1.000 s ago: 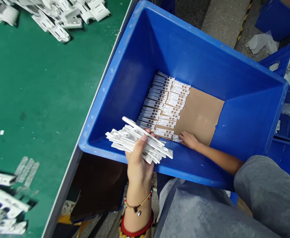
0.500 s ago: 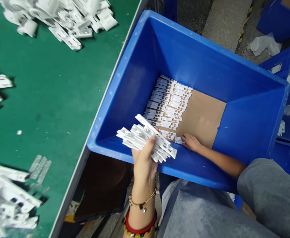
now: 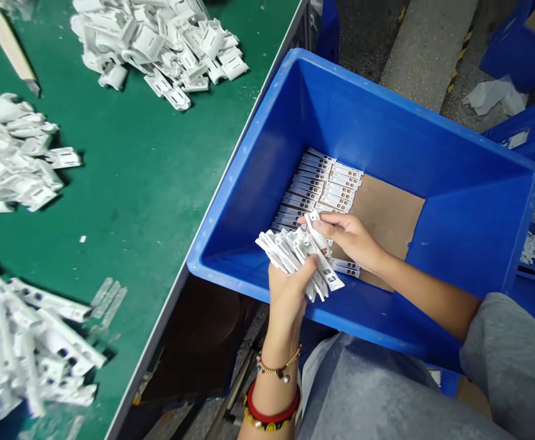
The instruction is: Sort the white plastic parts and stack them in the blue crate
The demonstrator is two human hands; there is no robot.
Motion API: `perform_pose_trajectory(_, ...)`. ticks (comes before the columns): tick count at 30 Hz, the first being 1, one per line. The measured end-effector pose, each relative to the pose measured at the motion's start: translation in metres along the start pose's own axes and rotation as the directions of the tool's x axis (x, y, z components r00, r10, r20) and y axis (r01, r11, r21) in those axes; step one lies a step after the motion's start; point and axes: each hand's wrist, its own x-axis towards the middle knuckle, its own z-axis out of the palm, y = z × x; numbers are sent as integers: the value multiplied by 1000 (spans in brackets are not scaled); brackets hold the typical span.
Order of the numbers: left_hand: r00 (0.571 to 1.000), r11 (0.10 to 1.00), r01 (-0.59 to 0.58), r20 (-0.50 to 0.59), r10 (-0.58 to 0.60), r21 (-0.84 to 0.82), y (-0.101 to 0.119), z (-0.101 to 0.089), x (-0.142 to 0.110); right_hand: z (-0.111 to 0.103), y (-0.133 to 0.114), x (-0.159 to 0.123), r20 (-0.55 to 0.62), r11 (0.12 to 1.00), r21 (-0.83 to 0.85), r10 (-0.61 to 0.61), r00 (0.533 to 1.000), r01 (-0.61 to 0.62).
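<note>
My left hand [image 3: 290,284] is closed around a bundle of long white plastic strips [image 3: 290,247] with holes, held above the near side of a blue bin [image 3: 372,76]. Beside the bundle, my right hand [image 3: 352,238] pinches one white plastic strip [image 3: 314,227] between thumb and fingers. That strip touches or overlaps the bundle; whether it is fully apart from it I cannot tell. Down in the bin, flat rows of similar strips [image 3: 341,186] lie side by side on a brown cardboard sheet [image 3: 386,211]. My hands hide the near part of these rows.
A green table [image 3: 157,183] adjoins the bin on the left. On it lie heaps of white plastic parts [image 3: 157,43], a pile of long strips [image 3: 33,342], small clear strips [image 3: 109,302] and a cutter-like tool [image 3: 11,43]. More blue bins [image 3: 510,49] stand at the right.
My right hand has risen from the bin floor to the bundle and now grips a strip there. The camera view has shifted, so the table and bin appear further right and lower.
</note>
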Motion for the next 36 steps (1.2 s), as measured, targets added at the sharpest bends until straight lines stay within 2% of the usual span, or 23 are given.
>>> perform_pose_trajectory(3, 997, 1000, -26, -68, 26, -2, 1, 2, 0, -4, -3, -10, -92, 998, 38, 49, 995, -46)
perform_pose_trajectory(5, 993, 999, -13, -122, 9, -35, 2, 2, 0, -13, 0, -12, -208, 1000, 20, 6, 978, -2)
perform_pose_trajectory(7, 988, 998, 1, -154, -11, -69, 4, 1, 0, -29, 15, -11, -314, 997, -71, -62, 947, 42)
perform_pose_trajectory(9, 988, 996, 5, -152, -18, -87, 6, 0, 0, -48, 48, -11, -339, 970, -243, -102, 935, 18)
perform_pose_trajectory(10, 989, 996, 5, -144, -18, -88, 7, 0, -1, -57, 71, -14, -315, 938, -346, -89, 945, -27)
perform_pose_trajectory(11, 990, 996, 3, -138, -15, -88, 8, 1, -2, -65, 95, -17, -282, 889, -448, -39, 959, -96)
perform_pose_trajectory(13, 992, 996, -1, -129, -10, -85, 9, 2, -3, -75, 145, -29, -245, 739, -621, 137, 960, -264)
perform_pose_trajectory(15, 992, 997, -2, -123, -8, -80, 9, 2, -4, -78, 185, -41, -188, 576, -759, 253, 949, -304)
perform_pose_trajectory(16, 992, 997, -3, -124, -7, -80, 10, 2, -4, -78, 200, -46, -170, 525, -796, 285, 943, -302)
perform_pose_trajectory(18, 991, 997, -1, -132, -10, -82, 10, 2, -4, -78, 216, -51, -155, 485, -825, 300, 941, -290)
perform_pose_trajectory(22, 988, 997, 5, -151, -18, -83, 10, 1, -4, -85, 219, -51, -134, 459, -856, 244, 960, -236)
perform_pose_trajectory(25, 988, 997, 15, -152, -27, -76, 10, 2, -4, -94, 217, -53, -81, 373, -915, 202, 976, -153)
perform_pose_trajectory(27, 988, 997, 16, -149, -27, -76, 10, 2, -4, -97, 218, -56, -49, 333, -935, 222, 974, -123)
perform_pose_trajectory(36, 990, 997, 9, -140, -19, -76, 8, 1, -2, -92, 222, -66, -29, 345, -931, 250, 968, -117)
